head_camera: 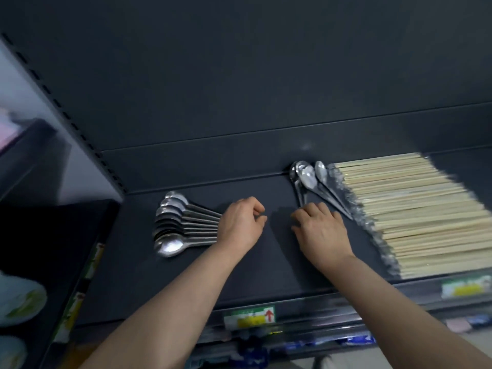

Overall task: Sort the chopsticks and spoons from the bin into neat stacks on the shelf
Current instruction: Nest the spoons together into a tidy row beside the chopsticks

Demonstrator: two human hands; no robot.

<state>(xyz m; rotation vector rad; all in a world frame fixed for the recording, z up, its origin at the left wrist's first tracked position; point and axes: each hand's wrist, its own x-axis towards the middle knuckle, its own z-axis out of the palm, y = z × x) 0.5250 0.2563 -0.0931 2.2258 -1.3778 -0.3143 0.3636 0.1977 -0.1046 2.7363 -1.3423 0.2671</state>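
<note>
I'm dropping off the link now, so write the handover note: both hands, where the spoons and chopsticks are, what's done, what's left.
Left hand: fingers curled, over the handle ends of the fanned spoon row; grip unclear.
Right hand: fingers curled at the handles of the loose spoons; grip unclear.
Done: chopsticks lie in a long row at the right of the shelf; spoon row at the left.
Left: probably join the loose spoons to the row; the bin is not in view.

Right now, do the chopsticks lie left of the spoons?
No, the chopsticks lie at the right end of the shelf, with the spoon row and the smaller spoon bunch to their left.
</note>
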